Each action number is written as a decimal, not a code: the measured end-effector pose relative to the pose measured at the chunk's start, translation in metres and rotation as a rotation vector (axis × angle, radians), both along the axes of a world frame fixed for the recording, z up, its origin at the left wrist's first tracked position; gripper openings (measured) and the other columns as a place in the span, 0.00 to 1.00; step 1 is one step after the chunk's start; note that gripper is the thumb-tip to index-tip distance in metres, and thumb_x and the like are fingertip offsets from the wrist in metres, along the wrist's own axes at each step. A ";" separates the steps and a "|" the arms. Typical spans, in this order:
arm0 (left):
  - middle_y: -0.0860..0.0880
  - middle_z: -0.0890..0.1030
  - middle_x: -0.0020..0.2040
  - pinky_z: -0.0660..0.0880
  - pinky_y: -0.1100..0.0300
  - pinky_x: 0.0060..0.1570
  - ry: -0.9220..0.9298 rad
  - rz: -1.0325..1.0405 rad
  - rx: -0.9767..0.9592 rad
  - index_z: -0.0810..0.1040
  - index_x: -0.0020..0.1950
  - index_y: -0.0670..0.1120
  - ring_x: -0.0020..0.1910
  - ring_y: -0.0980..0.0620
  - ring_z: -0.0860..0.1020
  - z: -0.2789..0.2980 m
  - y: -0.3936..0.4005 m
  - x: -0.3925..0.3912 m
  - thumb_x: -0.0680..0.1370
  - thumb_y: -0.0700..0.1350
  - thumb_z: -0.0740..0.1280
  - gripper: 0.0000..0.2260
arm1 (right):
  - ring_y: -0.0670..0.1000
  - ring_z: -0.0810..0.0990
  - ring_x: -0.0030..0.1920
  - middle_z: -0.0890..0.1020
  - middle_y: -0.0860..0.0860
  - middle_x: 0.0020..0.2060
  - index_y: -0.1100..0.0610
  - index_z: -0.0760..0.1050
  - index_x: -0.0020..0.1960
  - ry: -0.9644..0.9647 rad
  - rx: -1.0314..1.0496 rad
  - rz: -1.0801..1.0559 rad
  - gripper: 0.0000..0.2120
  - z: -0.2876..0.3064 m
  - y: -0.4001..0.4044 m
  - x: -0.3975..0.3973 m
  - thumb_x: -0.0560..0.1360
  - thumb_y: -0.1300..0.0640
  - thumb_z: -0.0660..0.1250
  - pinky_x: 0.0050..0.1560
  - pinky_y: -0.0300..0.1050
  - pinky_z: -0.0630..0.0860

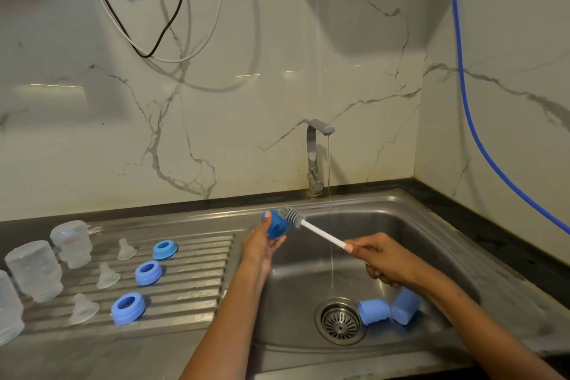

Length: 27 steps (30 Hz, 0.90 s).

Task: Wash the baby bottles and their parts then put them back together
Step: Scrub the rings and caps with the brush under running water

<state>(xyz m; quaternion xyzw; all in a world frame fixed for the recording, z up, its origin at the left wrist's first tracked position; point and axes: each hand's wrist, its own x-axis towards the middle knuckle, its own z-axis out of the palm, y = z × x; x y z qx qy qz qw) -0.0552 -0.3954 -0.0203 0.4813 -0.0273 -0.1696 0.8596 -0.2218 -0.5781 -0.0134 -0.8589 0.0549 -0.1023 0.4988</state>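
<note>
While water runs mid-frame, the left hand (262, 248) grips a blue cap (275, 224) so the right hand's (382, 259) clamped brush (293, 216) scrubs it.

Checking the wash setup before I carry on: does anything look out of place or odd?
Mostly orderly. The tap runs a thin stream into the sink while nothing is under it, and two blue caps lie tipped on their sides beside the drain.

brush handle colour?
White handle, grey bristle head; clearest in the head view, held in the right hand.
</note>
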 end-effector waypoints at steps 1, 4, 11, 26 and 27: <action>0.38 0.78 0.59 0.76 0.49 0.56 -0.004 0.019 0.003 0.72 0.62 0.37 0.56 0.42 0.79 -0.001 0.002 0.001 0.77 0.42 0.67 0.16 | 0.46 0.63 0.23 0.69 0.50 0.24 0.43 0.80 0.49 0.007 -0.010 0.009 0.07 -0.001 -0.002 -0.002 0.79 0.46 0.63 0.23 0.39 0.61; 0.37 0.78 0.58 0.77 0.48 0.56 -0.105 -0.012 0.135 0.73 0.57 0.38 0.56 0.42 0.79 0.002 -0.007 -0.009 0.76 0.42 0.69 0.13 | 0.44 0.64 0.22 0.69 0.49 0.24 0.39 0.78 0.49 -0.039 -0.023 -0.070 0.07 -0.004 0.001 0.003 0.80 0.48 0.62 0.23 0.38 0.62; 0.40 0.78 0.57 0.77 0.51 0.54 -0.082 0.079 0.058 0.73 0.54 0.40 0.56 0.43 0.79 0.004 -0.007 -0.006 0.76 0.42 0.68 0.10 | 0.43 0.62 0.21 0.69 0.46 0.23 0.37 0.77 0.56 0.065 0.114 -0.024 0.09 -0.001 -0.003 0.001 0.78 0.43 0.62 0.22 0.36 0.62; 0.38 0.79 0.58 0.75 0.46 0.59 -0.153 -0.029 0.072 0.72 0.63 0.35 0.56 0.43 0.80 0.010 -0.022 -0.022 0.77 0.44 0.66 0.18 | 0.44 0.63 0.23 0.70 0.47 0.25 0.41 0.76 0.61 0.139 0.137 -0.025 0.13 0.003 -0.013 -0.001 0.78 0.43 0.62 0.21 0.36 0.62; 0.38 0.79 0.58 0.75 0.46 0.59 -0.151 -0.022 0.076 0.72 0.63 0.35 0.56 0.43 0.80 0.010 -0.022 -0.023 0.78 0.44 0.66 0.18 | 0.44 0.63 0.23 0.70 0.47 0.25 0.41 0.75 0.61 0.139 0.127 -0.024 0.13 0.003 -0.014 -0.002 0.78 0.43 0.62 0.21 0.36 0.63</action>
